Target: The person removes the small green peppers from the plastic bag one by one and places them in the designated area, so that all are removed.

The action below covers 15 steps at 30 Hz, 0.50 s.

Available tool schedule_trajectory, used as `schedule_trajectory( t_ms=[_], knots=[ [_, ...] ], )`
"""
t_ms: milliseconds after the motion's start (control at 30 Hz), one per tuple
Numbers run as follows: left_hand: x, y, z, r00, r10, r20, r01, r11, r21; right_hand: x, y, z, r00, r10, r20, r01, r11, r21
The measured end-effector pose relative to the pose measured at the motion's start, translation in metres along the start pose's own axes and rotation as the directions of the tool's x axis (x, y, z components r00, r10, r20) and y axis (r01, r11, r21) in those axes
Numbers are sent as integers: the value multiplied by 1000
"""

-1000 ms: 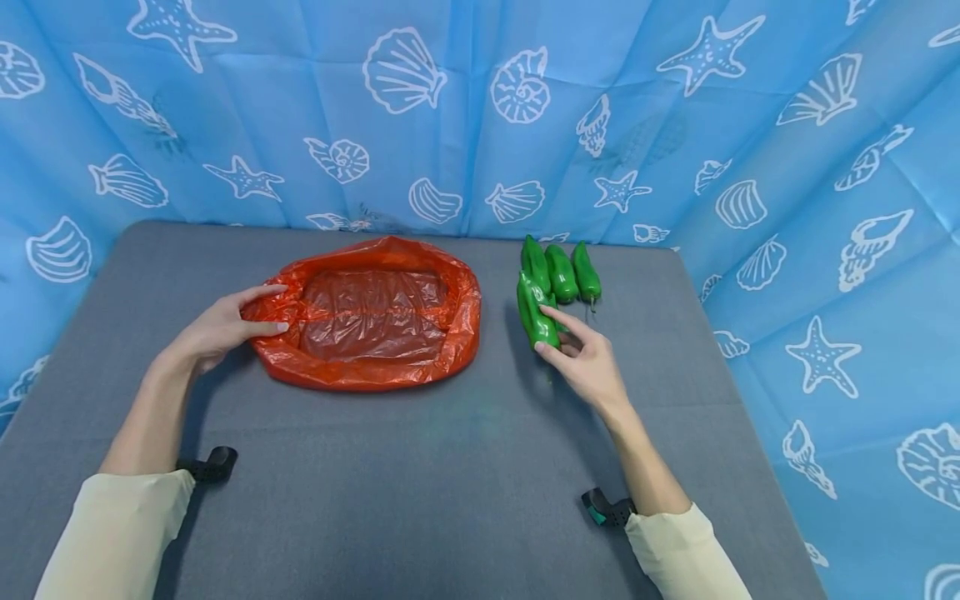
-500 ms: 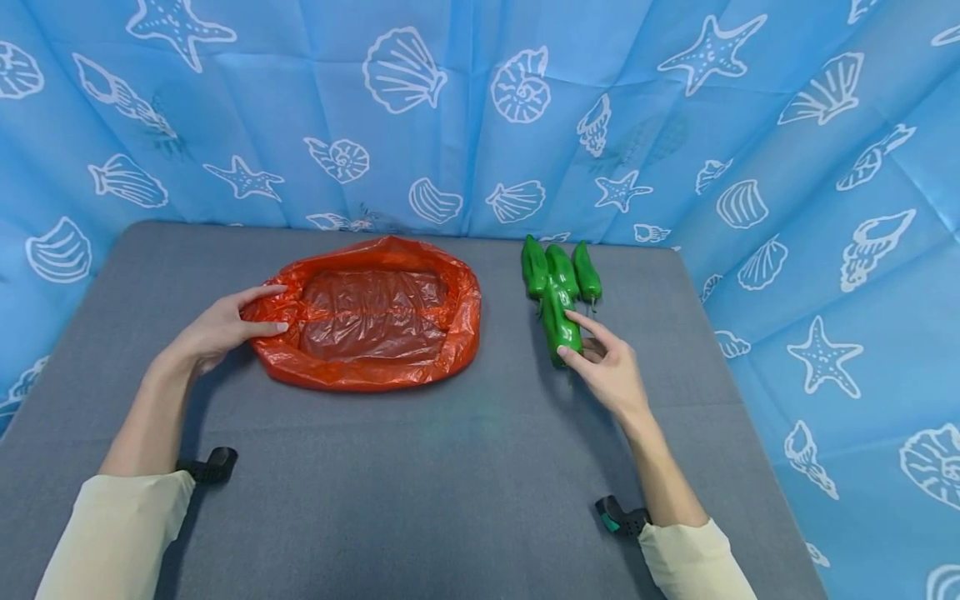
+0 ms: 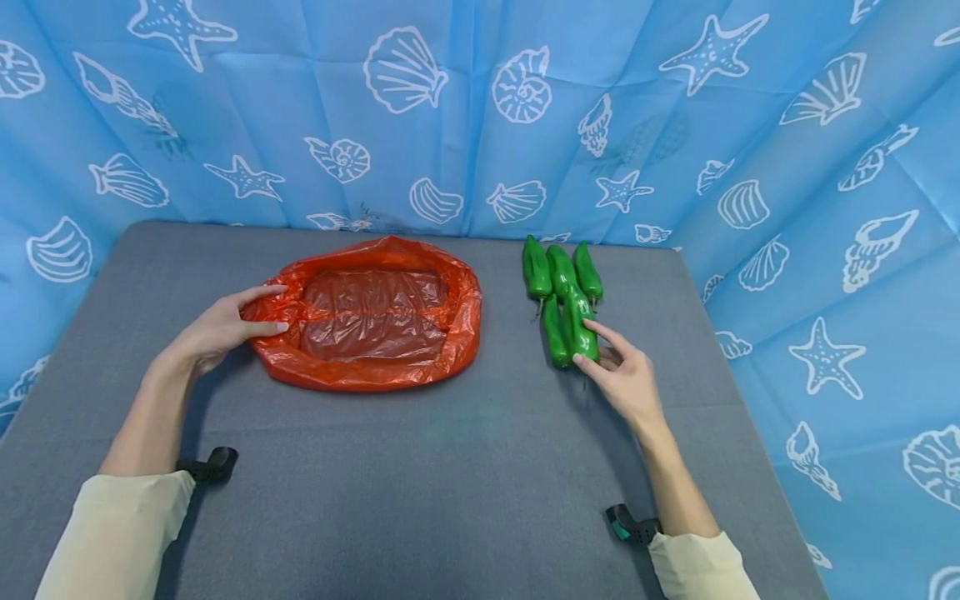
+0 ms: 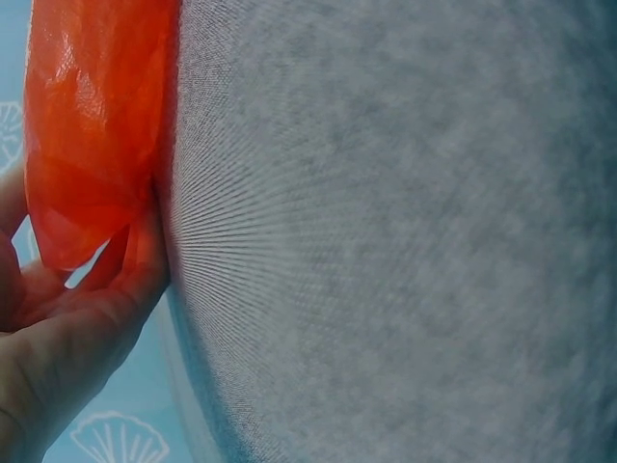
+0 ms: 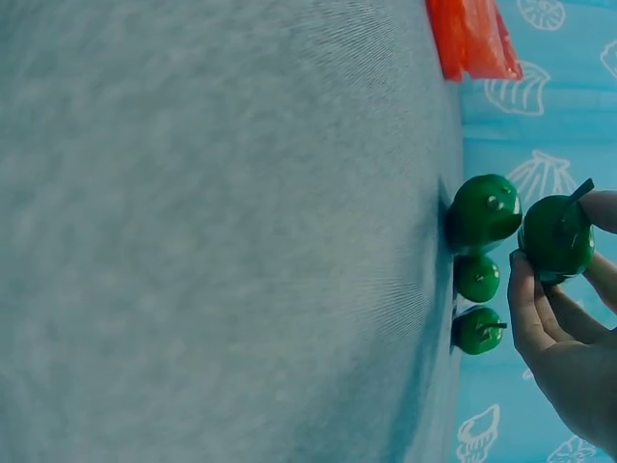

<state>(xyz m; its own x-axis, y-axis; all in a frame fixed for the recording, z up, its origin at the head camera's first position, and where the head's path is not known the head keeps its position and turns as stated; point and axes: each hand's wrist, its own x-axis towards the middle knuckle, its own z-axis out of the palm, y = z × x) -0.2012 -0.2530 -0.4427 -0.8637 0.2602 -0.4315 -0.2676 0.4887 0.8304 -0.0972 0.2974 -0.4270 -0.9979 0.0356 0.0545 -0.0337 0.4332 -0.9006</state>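
Note:
An orange-red plastic bag lies with its mouth spread wide and its rim rolled outward. At its left end my left hand holds the rim, thumb and fingers on either side of it; the left wrist view shows the bag's end between them. My right hand pinches a green pepper, which the right wrist view shows raised off the table. Just left of it lies another green pepper. Behind, three more peppers form a row: left, middle and right.
A grey cloth-covered table carries everything. Blue curtain with white shell prints hangs along the back and right edges. Each wrist wears a black camera mount, one on the left and one on the right.
My right hand has moved right and slightly toward me with the pepper, exposing the back-left pepper and the one lying in front. The left hand and bag have stayed still.

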Motion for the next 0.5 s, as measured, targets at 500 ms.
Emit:
schedule_trajectory(
  t_ms=[500],
  knots=[
    [1,-1,2,1000,-1,-6,1,1000,-1,0,13,-5,998,50,-30,-54,988,-142]
  ],
)
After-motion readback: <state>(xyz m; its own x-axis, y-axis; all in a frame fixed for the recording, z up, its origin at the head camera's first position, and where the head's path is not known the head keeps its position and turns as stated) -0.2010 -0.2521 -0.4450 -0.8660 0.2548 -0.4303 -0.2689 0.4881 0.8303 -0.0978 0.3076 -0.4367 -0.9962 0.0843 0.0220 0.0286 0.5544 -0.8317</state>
